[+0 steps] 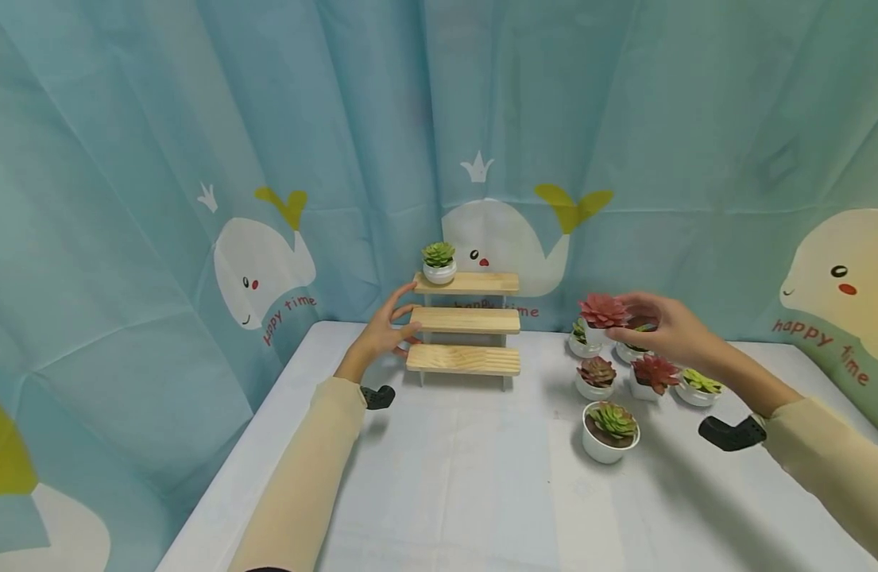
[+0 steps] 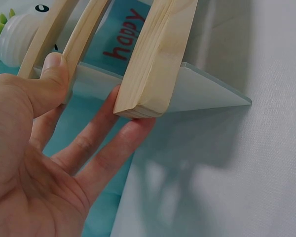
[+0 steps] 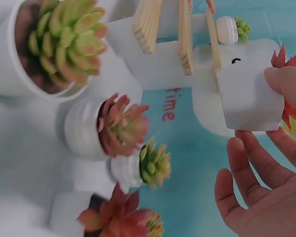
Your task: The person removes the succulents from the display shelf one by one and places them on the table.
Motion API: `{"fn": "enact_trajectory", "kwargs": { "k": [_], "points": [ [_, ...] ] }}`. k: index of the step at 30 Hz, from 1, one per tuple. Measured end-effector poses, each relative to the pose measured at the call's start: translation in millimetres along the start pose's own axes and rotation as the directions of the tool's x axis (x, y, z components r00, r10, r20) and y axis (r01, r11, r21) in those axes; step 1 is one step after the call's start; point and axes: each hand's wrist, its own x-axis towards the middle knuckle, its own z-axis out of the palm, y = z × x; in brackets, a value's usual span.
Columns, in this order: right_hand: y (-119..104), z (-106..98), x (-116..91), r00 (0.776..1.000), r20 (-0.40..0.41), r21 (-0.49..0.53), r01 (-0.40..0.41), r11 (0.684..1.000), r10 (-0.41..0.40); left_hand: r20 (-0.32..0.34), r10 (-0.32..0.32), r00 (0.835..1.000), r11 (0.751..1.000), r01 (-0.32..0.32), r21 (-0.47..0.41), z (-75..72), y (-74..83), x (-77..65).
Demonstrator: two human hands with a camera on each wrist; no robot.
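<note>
A wooden three-tier shelf (image 1: 465, 320) stands at the back of the table, a potted green succulent (image 1: 439, 263) on the left end of its top tier. My left hand (image 1: 384, 332) holds the shelf's left side, fingers spread over the tier ends. In the left wrist view, the thumb lies against the middle board and two fingertips touch the lowest board (image 2: 155, 74). On the right, my right hand (image 1: 671, 326) grips a red succulent in a white square pot (image 3: 251, 98), raised above other pots, between thumb and fingers.
Beneath and around the right hand stand several potted succulents: a reddish one (image 1: 596, 376), a dark red one (image 1: 653, 376), a yellow-green one (image 1: 699, 386) and a larger green one (image 1: 610, 430) nearer the front. A blue whale-print curtain (image 1: 381, 119) hangs behind the white table (image 1: 481, 477).
</note>
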Motion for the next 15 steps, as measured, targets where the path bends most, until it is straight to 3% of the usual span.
{"fn": "enact_trajectory", "kwargs": {
  "k": [15],
  "points": [
    [26, -8, -45, 0.998, -0.035, 0.027, -0.044, 0.999, 0.045, 0.002, 0.006, 1.0, 1.0, -0.006, 0.01, -0.5, 0.6, 0.4]
  ]
}}
